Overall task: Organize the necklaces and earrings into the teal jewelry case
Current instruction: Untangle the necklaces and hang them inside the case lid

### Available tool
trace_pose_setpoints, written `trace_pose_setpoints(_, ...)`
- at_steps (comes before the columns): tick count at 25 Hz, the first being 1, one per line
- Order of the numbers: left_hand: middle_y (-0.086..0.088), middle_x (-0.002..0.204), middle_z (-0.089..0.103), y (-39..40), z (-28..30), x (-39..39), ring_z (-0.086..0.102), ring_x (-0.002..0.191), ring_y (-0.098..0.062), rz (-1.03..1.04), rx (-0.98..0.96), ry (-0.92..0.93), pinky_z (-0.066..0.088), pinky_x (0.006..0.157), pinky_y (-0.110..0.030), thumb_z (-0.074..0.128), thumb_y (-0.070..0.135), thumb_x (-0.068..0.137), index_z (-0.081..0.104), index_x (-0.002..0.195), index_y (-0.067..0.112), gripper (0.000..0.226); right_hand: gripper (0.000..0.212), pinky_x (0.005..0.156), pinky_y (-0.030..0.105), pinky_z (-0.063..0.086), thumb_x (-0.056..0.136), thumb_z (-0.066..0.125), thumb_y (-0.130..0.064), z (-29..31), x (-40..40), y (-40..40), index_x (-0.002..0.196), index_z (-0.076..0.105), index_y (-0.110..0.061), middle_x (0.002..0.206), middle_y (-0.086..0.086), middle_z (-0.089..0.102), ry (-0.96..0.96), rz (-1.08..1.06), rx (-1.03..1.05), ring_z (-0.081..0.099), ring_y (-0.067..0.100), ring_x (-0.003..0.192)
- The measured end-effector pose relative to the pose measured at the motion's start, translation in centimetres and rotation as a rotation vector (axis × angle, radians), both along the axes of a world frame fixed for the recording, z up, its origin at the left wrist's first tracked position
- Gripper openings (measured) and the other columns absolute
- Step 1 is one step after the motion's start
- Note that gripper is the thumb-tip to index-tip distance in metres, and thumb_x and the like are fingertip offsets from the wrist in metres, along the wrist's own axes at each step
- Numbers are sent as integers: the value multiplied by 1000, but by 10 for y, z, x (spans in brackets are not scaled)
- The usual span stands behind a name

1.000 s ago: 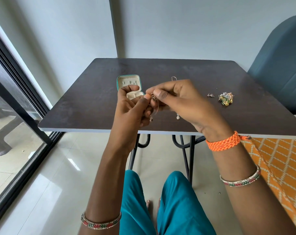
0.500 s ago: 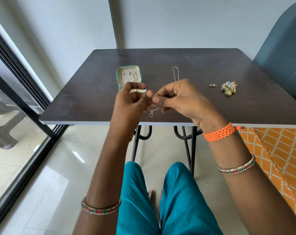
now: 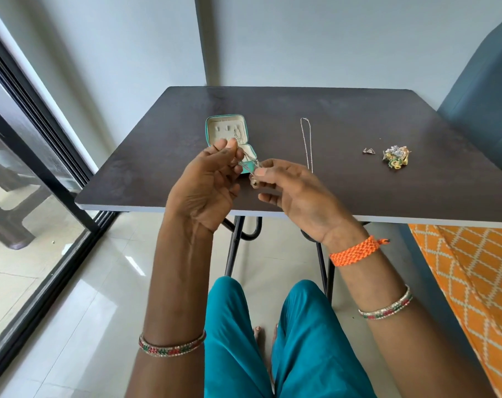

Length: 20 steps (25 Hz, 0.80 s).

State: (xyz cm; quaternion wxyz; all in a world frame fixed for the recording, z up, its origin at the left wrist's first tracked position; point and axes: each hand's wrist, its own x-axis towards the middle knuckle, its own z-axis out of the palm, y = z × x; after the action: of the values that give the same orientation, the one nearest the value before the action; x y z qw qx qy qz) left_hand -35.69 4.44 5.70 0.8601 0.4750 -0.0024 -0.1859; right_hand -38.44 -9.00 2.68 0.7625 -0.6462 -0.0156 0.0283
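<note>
The teal jewelry case (image 3: 212,123) lies open on the dark table (image 3: 359,116), cream lining up, with a small piece hanging inside its lid. My left hand (image 3: 206,185) and my right hand (image 3: 295,193) are raised just in front of the case. Between them they pinch a thin silver necklace (image 3: 251,167), stretched from one set of fingertips to the other, with a small pendant dangling below my right thumb. A second thin chain (image 3: 306,142) lies straight on the table to the right. My hands hide the case's lower half.
Further right on the table sit a small silver earring (image 3: 369,151) and a heap of colourful earrings (image 3: 396,158). A blue chair (image 3: 479,90) stands at the right, an orange patterned cloth (image 3: 468,271) below it. A glass sliding door (image 3: 28,182) runs along the left.
My hands have drawn apart, and the chain is now stretched between them. The camera has tilted down, so the table sits higher and farther in the frame.
</note>
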Motion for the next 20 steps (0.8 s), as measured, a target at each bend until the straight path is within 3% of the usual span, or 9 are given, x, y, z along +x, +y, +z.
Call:
trace_pose_setpoints(3, 0, 74, 62, -4, 6, 1, 56, 67, -10, 55, 127, -151, 40, 47, -14, 56, 9, 90, 55, 90, 18, 9, 4, 87, 33, 41, 75, 68, -23, -11, -2, 5, 73, 71, -25, 79, -8, 67, 40, -77, 116, 56, 14, 91)
trace_pose_setpoints(6, -4, 74, 64, -4, 15, 1, 57, 57, 0, 51, 370, -348, 38, 45, -7, 60, 7, 88, 54, 92, 17, 13, 21, 89, 32, 46, 69, 67, -15, -11, -5, -3, 91, 65, -16, 91, 0, 68, 20, -77, 280, 60, 17, 94)
trace_pose_setpoints(9, -2, 73, 66, -2, 23, 3, 55, 54, 3, 19, 548, -444, 37, 48, -5, 64, 11, 87, 57, 89, 24, 15, 23, 93, 34, 47, 78, 65, -17, -3, -5, -7, 101, 68, -20, 102, -1, 70, -51, -37, 175, 61, 14, 103)
trace_pose_setpoints(14, -3, 76, 70, 0, 22, 5, 63, 66, -4, 60, 544, -455, 47, 73, -18, 68, 17, 84, 59, 87, 23, 12, 6, 89, 36, 46, 84, 66, -17, 4, -3, 2, 85, 71, -20, 84, -5, 73, -116, -203, 63, 63, 8, 91)
trace_pose_setpoints(17, 5, 70, 70, -2, 20, 4, 58, 62, -3, 15, 505, -392, 39, 52, -13, 69, 23, 81, 56, 89, 22, 15, 22, 85, 35, 43, 87, 61, -17, 5, -3, 4, 68, 70, -25, 76, -9, 70, -110, -179, 199, 61, 6, 85)
trace_pose_setpoints(20, 4, 75, 66, -5, 18, 4, 54, 71, -12, -144, 235, -234, 35, 50, -19, 69, 23, 71, 51, 93, 21, 28, 6, 88, 35, 40, 68, 61, -17, 2, -2, 4, 65, 64, -22, 84, -4, 63, -111, -74, 527, 58, 9, 85)
